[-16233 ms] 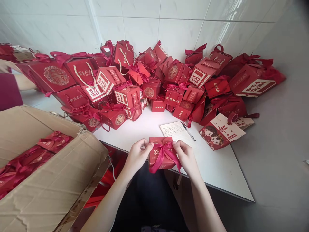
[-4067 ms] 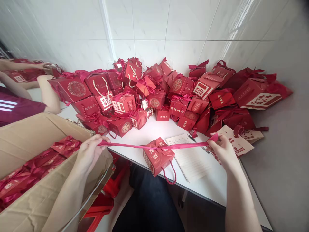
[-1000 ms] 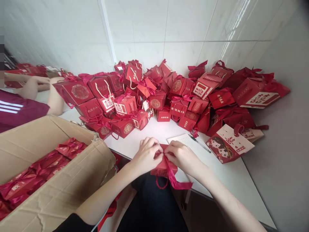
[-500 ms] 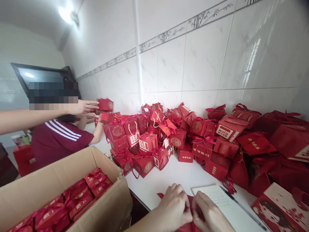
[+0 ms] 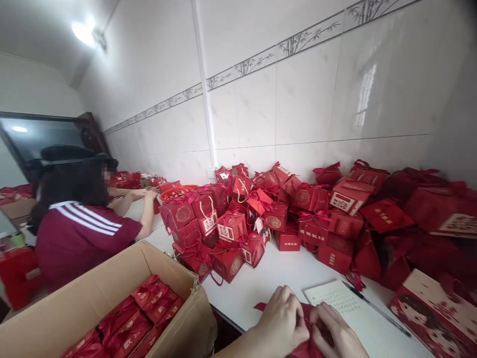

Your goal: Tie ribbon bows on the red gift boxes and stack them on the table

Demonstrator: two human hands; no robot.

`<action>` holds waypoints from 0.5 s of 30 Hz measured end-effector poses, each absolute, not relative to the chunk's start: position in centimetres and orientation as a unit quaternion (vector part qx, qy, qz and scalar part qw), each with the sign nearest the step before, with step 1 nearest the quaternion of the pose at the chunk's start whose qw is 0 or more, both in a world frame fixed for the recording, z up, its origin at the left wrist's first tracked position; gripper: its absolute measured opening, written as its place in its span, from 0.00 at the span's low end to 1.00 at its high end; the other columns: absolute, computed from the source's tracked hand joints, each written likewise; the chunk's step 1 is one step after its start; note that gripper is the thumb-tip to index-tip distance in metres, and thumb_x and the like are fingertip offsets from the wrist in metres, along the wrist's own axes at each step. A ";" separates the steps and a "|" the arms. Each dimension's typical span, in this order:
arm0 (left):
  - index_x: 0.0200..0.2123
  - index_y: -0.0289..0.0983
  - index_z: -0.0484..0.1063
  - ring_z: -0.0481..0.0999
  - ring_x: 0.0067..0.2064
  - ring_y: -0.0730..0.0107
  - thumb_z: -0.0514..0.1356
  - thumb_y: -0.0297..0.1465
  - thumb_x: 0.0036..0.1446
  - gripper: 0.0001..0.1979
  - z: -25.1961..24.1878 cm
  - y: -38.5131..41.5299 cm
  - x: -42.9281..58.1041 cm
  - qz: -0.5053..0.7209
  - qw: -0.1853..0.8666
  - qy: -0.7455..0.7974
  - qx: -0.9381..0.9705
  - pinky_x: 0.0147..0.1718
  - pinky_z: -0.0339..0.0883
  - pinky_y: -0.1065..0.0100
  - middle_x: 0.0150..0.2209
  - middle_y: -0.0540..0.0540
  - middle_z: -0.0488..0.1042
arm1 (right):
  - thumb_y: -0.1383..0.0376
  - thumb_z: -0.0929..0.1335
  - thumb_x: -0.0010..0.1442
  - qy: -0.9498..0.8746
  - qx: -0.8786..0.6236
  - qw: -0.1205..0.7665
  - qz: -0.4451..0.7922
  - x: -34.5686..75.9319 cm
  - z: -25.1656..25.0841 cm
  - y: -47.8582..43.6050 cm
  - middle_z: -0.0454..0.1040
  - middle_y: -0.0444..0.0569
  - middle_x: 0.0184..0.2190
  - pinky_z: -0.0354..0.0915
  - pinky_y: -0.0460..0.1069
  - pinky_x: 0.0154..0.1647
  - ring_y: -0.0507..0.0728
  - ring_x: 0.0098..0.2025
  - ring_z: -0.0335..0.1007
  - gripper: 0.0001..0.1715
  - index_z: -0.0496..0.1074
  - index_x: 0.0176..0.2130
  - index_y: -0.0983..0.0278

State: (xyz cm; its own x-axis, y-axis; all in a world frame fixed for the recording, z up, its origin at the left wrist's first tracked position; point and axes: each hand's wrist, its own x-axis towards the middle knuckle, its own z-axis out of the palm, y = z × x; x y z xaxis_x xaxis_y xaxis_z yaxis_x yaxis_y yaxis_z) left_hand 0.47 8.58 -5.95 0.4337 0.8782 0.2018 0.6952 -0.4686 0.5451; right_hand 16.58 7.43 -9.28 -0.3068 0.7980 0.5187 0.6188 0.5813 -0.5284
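Note:
At the table's near edge, my left hand [image 5: 281, 320] has its fingers pinched on the ribbon of a red gift box [image 5: 303, 350]. My right hand [image 5: 333, 330] is beside it, fingers closed on the same ribbon. The hands nearly touch, and they hide most of the box. A red pointed flap sticks out to the left of my left hand. Right behind my right hand lies a notepad [image 5: 331, 294] with handwriting, with a black pen [image 5: 376, 307] across it.
Many red gift boxes [image 5: 274, 216] are piled along the wall. A cardboard carton [image 5: 108, 278] holding red boxes stands at the left. Beyond it a person in a maroon shirt [image 5: 89, 223] works at the table [image 5: 257, 283]. A printed red bag [image 5: 436, 313] lies at the right.
The view has shifted a little. The outstretched arm holding a red box at the left is gone from there. My hands stay close together at the ribbon.

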 end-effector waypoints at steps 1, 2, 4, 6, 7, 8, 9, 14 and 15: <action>0.28 0.37 0.60 0.67 0.42 0.60 0.54 0.20 0.43 0.08 -5.7 8.5 0.3 0.243 0.195 0.473 0.824 0.43 0.64 0.60 0.37 0.42 0.67 | 0.72 0.61 0.53 -0.800 -0.448 0.378 0.128 16.3 -8.7 7.1 0.68 0.45 0.25 0.64 0.47 0.28 0.54 0.27 0.67 0.07 0.62 0.27 0.61; 0.27 0.37 0.60 0.67 0.42 0.61 0.54 0.20 0.43 0.08 -5.6 8.5 0.1 0.249 0.197 0.467 0.825 0.43 0.64 0.60 0.36 0.43 0.66 | 0.73 0.61 0.52 -0.797 -0.457 0.369 0.139 16.1 -8.1 6.9 0.68 0.46 0.26 0.64 0.48 0.29 0.55 0.28 0.66 0.07 0.62 0.28 0.61; 0.27 0.37 0.59 0.66 0.40 0.63 0.53 0.19 0.43 0.09 -5.3 8.5 -0.3 0.260 0.200 0.453 0.829 0.41 0.64 0.61 0.34 0.45 0.65 | 0.74 0.60 0.51 -0.792 -0.470 0.355 0.163 15.7 -7.0 6.6 0.68 0.46 0.27 0.63 0.49 0.31 0.55 0.30 0.66 0.08 0.62 0.27 0.62; 0.26 0.38 0.58 0.66 0.38 0.64 0.52 0.19 0.45 0.09 -5.3 8.6 -0.5 0.273 0.187 0.436 0.837 0.39 0.65 0.61 0.33 0.47 0.64 | 0.73 0.61 0.51 -0.784 -0.472 0.361 0.180 15.5 -6.1 6.6 0.66 0.46 0.27 0.62 0.50 0.33 0.56 0.31 0.65 0.07 0.61 0.26 0.62; 0.26 0.38 0.57 0.65 0.37 0.64 0.52 0.19 0.45 0.09 -5.3 8.7 -0.5 0.281 0.177 0.425 0.842 0.39 0.65 0.61 0.32 0.47 0.63 | 0.73 0.61 0.51 -0.778 -0.468 0.371 0.195 15.6 -5.9 6.7 0.65 0.46 0.25 0.61 0.50 0.33 0.56 0.30 0.64 0.07 0.60 0.25 0.62; 0.26 0.38 0.57 0.65 0.37 0.65 0.52 0.19 0.46 0.09 -5.4 8.7 -0.5 0.297 0.165 0.413 0.845 0.38 0.65 0.62 0.31 0.48 0.62 | 0.73 0.61 0.50 -0.767 -0.464 0.386 0.216 15.7 -5.7 6.8 0.63 0.44 0.24 0.60 0.49 0.31 0.55 0.29 0.62 0.07 0.59 0.24 0.62; 0.26 0.38 0.57 0.65 0.36 0.65 0.52 0.19 0.46 0.09 -5.5 8.8 -0.6 0.313 0.156 0.398 0.848 0.38 0.65 0.62 0.31 0.48 0.62 | 0.73 0.60 0.50 -0.758 -0.456 0.398 0.243 15.8 -5.7 7.0 0.62 0.43 0.23 0.60 0.48 0.30 0.54 0.27 0.61 0.07 0.58 0.24 0.61; 0.28 0.38 0.57 0.65 0.40 0.64 0.52 0.21 0.50 0.07 -6.2 9.3 -0.6 0.339 0.209 0.376 0.837 0.41 0.63 0.61 0.33 0.47 0.61 | 0.69 0.63 0.52 -0.745 -0.461 0.378 0.300 16.6 -5.8 7.1 0.64 0.44 0.27 0.59 0.48 0.32 0.53 0.29 0.61 0.02 0.63 0.29 0.62; 0.28 0.38 0.58 0.66 0.40 0.65 0.52 0.21 0.51 0.07 -6.2 9.3 -0.6 0.345 0.216 0.372 0.834 0.41 0.63 0.61 0.34 0.47 0.61 | 0.68 0.65 0.52 -0.752 -0.460 0.369 0.294 16.6 -5.7 7.1 0.65 0.45 0.27 0.59 0.49 0.33 0.54 0.30 0.61 0.01 0.65 0.30 0.63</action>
